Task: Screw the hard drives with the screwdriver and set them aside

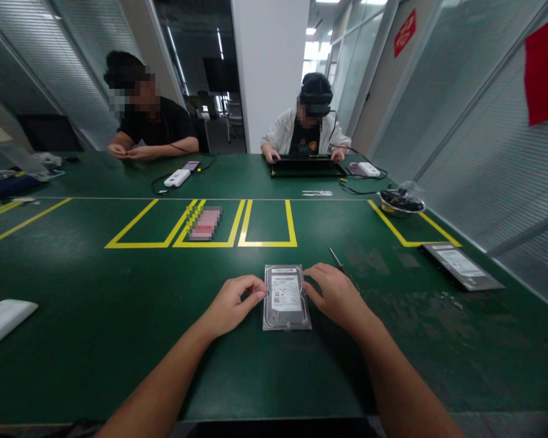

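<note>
A hard drive (pixel 287 316) with a white label lies face up on the green table, between my two hands. My left hand (pixel 237 302) has its thumb and fingers curled in at the drive's left edge. At the opposite edge, the thumb and fingers of my right hand (pixel 335 296) grip the drive's side. Just beyond my right hand lies a screwdriver (pixel 335 258), its handle partly hidden by the hand. A second hard drive (pixel 459 266) rests farther right, and several small metal bits (pixel 452 300) are scattered in front of it.
Yellow tape rectangles (pixel 267 244) mark the table; one holds a blurred pinkish item (pixel 205 223). A metal bowl (pixel 399 210) with dark parts stands at the right. A white object (pixel 7 319) lies at the left. Across the table, two people sit; one holds a dark panel (pixel 308 167).
</note>
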`<state>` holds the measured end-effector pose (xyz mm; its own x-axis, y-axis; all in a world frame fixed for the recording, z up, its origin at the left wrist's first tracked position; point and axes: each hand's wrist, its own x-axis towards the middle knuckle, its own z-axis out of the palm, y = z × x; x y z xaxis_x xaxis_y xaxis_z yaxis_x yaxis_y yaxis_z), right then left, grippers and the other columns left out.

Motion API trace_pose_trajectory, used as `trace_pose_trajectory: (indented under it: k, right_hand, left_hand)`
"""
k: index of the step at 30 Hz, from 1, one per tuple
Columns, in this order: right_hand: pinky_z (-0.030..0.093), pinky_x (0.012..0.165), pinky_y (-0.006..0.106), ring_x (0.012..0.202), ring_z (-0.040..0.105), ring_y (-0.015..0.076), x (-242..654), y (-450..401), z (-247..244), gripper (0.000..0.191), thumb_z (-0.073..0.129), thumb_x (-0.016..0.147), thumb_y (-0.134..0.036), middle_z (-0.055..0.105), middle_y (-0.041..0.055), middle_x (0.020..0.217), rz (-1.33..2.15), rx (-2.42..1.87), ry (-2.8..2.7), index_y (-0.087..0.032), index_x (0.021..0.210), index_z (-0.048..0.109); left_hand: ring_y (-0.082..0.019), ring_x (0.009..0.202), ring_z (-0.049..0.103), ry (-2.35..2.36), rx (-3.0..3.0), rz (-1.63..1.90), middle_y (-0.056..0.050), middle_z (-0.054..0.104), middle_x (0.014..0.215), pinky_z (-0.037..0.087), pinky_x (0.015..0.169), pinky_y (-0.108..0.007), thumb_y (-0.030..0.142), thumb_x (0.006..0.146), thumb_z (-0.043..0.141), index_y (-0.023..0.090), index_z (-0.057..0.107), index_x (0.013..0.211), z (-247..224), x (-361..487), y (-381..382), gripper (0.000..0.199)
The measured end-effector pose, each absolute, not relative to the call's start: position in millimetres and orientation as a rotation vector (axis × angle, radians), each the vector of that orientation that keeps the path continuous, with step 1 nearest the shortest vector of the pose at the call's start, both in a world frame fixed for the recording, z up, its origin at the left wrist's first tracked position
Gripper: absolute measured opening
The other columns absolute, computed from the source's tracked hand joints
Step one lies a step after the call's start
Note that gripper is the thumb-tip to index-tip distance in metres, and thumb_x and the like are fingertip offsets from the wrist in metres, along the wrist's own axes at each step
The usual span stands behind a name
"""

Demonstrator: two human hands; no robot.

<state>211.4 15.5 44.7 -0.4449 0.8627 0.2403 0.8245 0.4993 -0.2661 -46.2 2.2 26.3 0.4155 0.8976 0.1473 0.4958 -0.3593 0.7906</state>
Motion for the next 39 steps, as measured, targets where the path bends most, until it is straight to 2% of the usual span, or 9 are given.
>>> trace_pose_trajectory:
  k: [3,10,14,24,39]
  right_hand:
    - [0.049,0.085,0.034,0.096,0.062,0.0210,215,17,44,0.022,0.052,0.092,-0.027,0.067,0.0092,0.101,0.099,-1.454,-2.354,-0.017,0.105,0.065]
    - [0.048,0.086,0.033,0.094,0.063,0.0201,220,21,40,0.020,0.052,0.091,-0.027,0.068,0.0086,0.097,0.047,-1.461,-2.273,-0.018,0.102,0.065]
    - [0.047,0.085,0.031,0.093,0.063,0.0195,221,22,39,0.018,0.052,0.091,-0.025,0.067,0.0083,0.097,0.046,-1.451,-2.272,-0.018,0.102,0.065]
    - [0.046,0.084,0.031,0.093,0.062,0.0198,220,20,44,0.019,0.050,0.091,-0.026,0.066,0.0086,0.095,0.075,-1.486,-2.273,-0.018,0.100,0.065]
    - [0.046,0.085,0.031,0.093,0.062,0.0193,221,21,43,0.019,0.051,0.091,-0.026,0.067,0.0082,0.096,0.077,-1.506,-2.254,-0.018,0.100,0.065]
  left_hand:
    - [-0.014,0.077,0.057,1.156,2.095,0.768,-0.001,0.063,0.083,0.042,0.070,-0.027,0.024,0.092,0.052,0.018,0.064,0.091,32,-29,8,0.013]
    - [-0.020,0.095,0.054,1.048,2.434,0.693,-0.003,0.063,0.094,0.040,0.088,-0.034,0.022,0.090,0.056,0.019,0.062,0.089,28,15,22,0.007]
    - [-0.021,0.093,0.054,1.065,2.539,0.607,-0.004,0.063,0.092,0.041,0.085,-0.034,0.021,0.087,0.060,0.019,0.062,0.085,23,33,27,0.004]
    - [-0.022,0.081,0.056,1.207,2.545,0.511,-0.003,0.069,0.078,0.041,0.077,-0.034,0.015,0.081,0.062,0.022,0.072,0.073,26,48,37,0.014]
    - [-0.019,0.078,0.060,1.212,2.475,0.460,-0.001,0.072,0.077,0.042,0.081,-0.033,0.015,0.077,0.062,0.024,0.074,0.071,23,50,44,0.016]
